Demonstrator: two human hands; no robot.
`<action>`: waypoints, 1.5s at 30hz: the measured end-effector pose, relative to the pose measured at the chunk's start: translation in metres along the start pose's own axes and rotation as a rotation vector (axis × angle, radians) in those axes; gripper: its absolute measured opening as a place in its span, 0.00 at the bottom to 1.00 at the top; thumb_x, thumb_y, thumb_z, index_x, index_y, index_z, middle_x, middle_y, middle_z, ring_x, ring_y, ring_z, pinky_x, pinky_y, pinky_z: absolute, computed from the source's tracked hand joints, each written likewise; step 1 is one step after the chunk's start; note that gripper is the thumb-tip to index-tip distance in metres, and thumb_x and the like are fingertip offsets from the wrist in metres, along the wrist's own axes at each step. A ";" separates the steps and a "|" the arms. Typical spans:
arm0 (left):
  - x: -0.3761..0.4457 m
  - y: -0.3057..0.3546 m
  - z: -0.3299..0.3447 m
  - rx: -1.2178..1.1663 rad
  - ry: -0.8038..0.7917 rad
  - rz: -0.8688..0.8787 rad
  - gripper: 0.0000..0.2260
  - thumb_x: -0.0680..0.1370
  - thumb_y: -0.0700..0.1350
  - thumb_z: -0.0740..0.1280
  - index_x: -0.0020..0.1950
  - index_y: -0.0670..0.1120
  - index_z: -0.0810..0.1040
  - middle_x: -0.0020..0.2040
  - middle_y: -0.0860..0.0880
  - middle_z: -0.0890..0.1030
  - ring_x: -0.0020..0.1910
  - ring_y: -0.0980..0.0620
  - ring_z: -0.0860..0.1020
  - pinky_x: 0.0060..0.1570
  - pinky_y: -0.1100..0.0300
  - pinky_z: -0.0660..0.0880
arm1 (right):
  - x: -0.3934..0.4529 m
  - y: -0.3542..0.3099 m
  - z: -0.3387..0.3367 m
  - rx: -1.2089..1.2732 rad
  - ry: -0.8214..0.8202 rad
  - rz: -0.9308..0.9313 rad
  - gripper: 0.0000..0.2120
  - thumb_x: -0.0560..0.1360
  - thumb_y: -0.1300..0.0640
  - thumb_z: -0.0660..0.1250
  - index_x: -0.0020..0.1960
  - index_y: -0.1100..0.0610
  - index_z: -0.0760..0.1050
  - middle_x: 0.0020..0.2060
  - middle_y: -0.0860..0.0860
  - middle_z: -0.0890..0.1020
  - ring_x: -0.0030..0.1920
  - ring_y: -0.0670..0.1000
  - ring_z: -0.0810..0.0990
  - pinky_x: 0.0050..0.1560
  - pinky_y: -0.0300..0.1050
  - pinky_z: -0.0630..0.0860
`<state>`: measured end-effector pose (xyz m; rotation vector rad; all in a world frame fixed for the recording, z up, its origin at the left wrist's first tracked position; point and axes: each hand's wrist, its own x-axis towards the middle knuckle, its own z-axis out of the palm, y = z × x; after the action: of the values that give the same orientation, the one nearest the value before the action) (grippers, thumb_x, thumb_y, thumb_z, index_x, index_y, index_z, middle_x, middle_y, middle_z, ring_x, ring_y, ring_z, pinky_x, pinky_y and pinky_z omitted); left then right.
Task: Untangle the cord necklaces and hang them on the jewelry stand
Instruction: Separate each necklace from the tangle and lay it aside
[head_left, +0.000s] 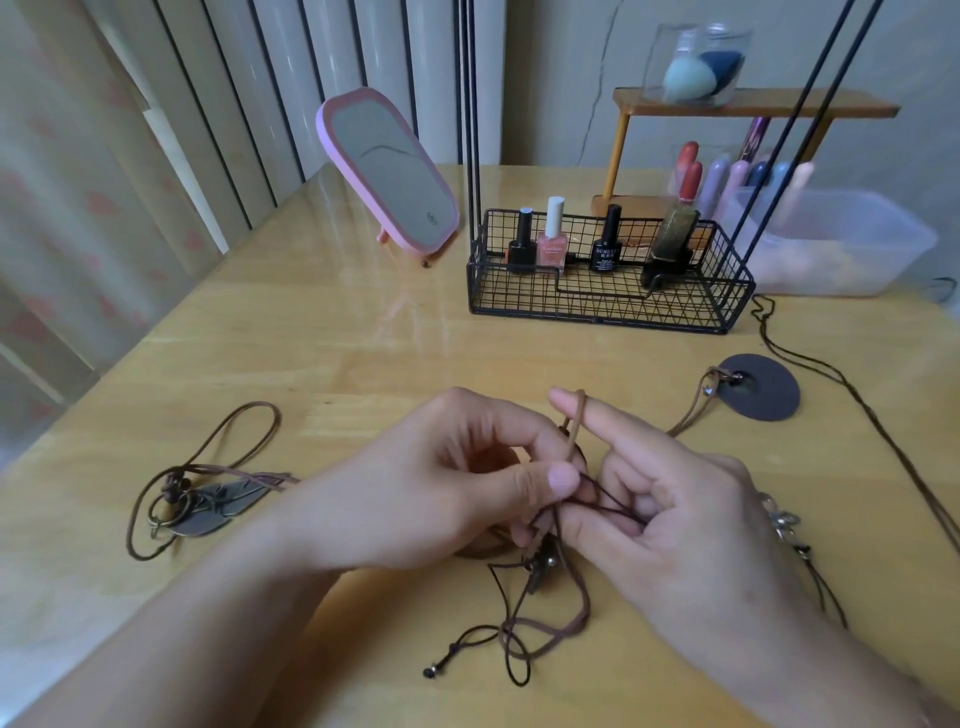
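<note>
- Here, on the glossy wooden table (332, 358), a brown cord necklace (202, 499) lies at the left, with a flat metal leaf pendant and small beads.
- The left hand (447, 483) pinches thin dark cords between thumb and fingers.
- The tangle (540, 608) of dark and brown cords hangs from both hands down to the table, with a small pendant in it.
- The right hand (670, 509) also pinches the cords; a suede-like brown cord goes over its straight index finger.
- Behind stands a black wire basket (608, 296) with thin upright rods.
- At the right lies a round dark disc (763, 387) on a cord.
</note>
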<state>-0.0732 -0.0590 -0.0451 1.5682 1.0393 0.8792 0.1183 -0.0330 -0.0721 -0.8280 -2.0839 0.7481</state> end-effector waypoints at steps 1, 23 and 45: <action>0.000 -0.001 -0.001 -0.036 -0.026 -0.009 0.12 0.79 0.47 0.63 0.45 0.40 0.81 0.33 0.44 0.78 0.33 0.53 0.75 0.36 0.66 0.71 | -0.001 0.001 -0.001 0.012 -0.004 0.002 0.32 0.68 0.51 0.73 0.69 0.33 0.69 0.27 0.46 0.68 0.26 0.41 0.66 0.33 0.27 0.68; 0.000 -0.002 -0.002 -0.086 -0.276 -0.073 0.12 0.75 0.32 0.65 0.57 0.32 0.76 0.44 0.38 0.78 0.42 0.50 0.74 0.42 0.61 0.71 | 0.002 -0.001 0.000 -0.065 -0.012 0.048 0.34 0.65 0.41 0.68 0.71 0.35 0.66 0.29 0.49 0.71 0.25 0.46 0.67 0.29 0.34 0.69; -0.006 -0.001 -0.021 -0.483 -0.333 -0.163 0.21 0.70 0.39 0.60 0.61 0.38 0.80 0.26 0.48 0.70 0.23 0.54 0.60 0.21 0.67 0.59 | 0.001 -0.003 -0.019 0.237 -0.039 -0.109 0.33 0.75 0.56 0.68 0.75 0.35 0.62 0.26 0.49 0.70 0.25 0.52 0.65 0.27 0.39 0.64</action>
<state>-0.0946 -0.0568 -0.0422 1.1522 0.6441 0.6659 0.1320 -0.0300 -0.0590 -0.5697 -2.0078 0.9361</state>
